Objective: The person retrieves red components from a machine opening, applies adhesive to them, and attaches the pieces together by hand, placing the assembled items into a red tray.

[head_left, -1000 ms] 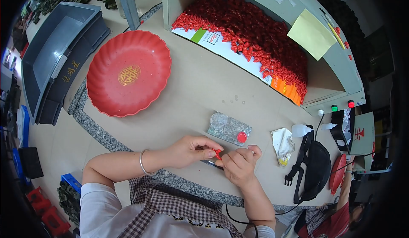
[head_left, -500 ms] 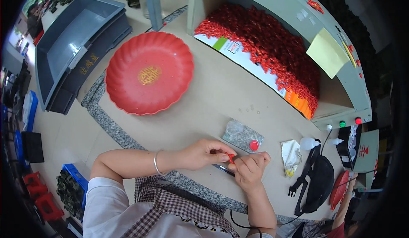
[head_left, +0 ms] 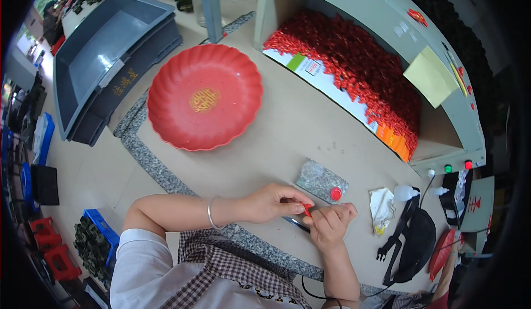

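A single head-worn, wide-angle camera faces forward and down over the worktable (head_left: 282, 137) from the near side. The left hand (head_left: 276, 202) and right hand (head_left: 332, 224) lie close, in the near central field; a grey bin (head_left: 148, 49) stands far left, a pale cabinet (head_left: 387, 18) far right.

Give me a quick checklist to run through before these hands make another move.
1. Red piece secure: ok, pinched in the fingertips of the left hand.
2. Right hand in position: ok, fingers curled close to the red piece.
3. Right hand's grip: cannot tell, its curled fingers hide what it holds.
4. Red plate right way up: ok, it lies face up on the table.
5. Red cap in place: ok, on the grey slab just beyond the hands.
6. Tabletop free of marks: not ok, small round spots show beyond the slab.
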{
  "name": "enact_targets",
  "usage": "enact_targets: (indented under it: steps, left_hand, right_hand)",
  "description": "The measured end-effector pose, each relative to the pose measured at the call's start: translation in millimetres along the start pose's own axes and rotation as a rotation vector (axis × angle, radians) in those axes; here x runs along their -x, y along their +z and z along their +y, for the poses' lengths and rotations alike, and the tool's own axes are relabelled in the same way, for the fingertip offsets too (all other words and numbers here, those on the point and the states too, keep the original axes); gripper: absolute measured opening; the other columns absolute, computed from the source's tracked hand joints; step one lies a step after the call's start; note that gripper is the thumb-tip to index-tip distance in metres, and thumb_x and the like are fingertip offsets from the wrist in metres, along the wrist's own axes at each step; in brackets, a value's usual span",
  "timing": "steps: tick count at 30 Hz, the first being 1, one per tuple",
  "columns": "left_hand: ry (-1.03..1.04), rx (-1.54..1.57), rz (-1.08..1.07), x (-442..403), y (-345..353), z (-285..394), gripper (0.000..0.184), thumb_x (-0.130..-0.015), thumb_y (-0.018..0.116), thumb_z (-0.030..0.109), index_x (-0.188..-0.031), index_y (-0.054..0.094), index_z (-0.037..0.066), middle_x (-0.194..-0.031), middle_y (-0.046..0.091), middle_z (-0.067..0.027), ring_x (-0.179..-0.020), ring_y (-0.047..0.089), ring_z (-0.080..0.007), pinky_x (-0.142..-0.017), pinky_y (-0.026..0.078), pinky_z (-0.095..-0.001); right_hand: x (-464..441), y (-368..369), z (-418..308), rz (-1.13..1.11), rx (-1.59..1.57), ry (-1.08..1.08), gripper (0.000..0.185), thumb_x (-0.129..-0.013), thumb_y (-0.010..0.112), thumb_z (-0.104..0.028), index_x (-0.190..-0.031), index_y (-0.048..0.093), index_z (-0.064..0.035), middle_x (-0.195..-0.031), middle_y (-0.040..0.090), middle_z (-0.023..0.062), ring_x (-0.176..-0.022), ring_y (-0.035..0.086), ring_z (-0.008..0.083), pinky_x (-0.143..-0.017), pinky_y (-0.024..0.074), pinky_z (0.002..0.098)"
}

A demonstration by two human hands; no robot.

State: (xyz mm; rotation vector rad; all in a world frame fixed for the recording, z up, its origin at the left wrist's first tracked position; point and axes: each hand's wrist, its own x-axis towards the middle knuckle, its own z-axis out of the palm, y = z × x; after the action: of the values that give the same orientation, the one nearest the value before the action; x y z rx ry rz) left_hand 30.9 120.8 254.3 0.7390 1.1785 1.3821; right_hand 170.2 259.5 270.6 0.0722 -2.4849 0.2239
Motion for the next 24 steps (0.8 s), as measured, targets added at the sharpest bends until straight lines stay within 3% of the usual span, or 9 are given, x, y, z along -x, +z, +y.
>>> enact_targets:
  steps: [17, 24]
  left_hand:
    - [0.091, -0.036, 0.022, 2.0, 1.9, 1.6, 0.021, -0.088, 0.056, 0.011, -0.108, 0.061, 0.006, -0.092, 0.055, -0.0021, -0.087, 0.052, -0.0091, -0.078, 0.042, -0.0235]
    - [0.114, -0.072, 0.015, 0.8, 0.4, -1.2, 0.023, -0.088, 0.054, 0.005, -0.110, 0.060, 0.004, -0.096, 0.053, -0.0032, -0.086, 0.052, -0.0083, -0.075, 0.044, -0.0213]
  right_hand:
    - [0.2, -1.4, 0.4, 0.029, 0.015, -0.026, 0.024, -0.067, 0.070, -0.031, -0.074, 0.058, -0.0120, -0.077, 0.052, -0.0026, -0.076, 0.046, 0.0161, -0.072, 0.0301, 0.0350]
    - [1.1, 0.7, 0.7, 0.031, 0.011, -0.016, 0.024, -0.067, 0.070, -0.031, -0.074, 0.058, -0.0121, -0.076, 0.052, -0.0027, -0.076, 0.046, 0.0160, -0.072, 0.0298, 0.0352]
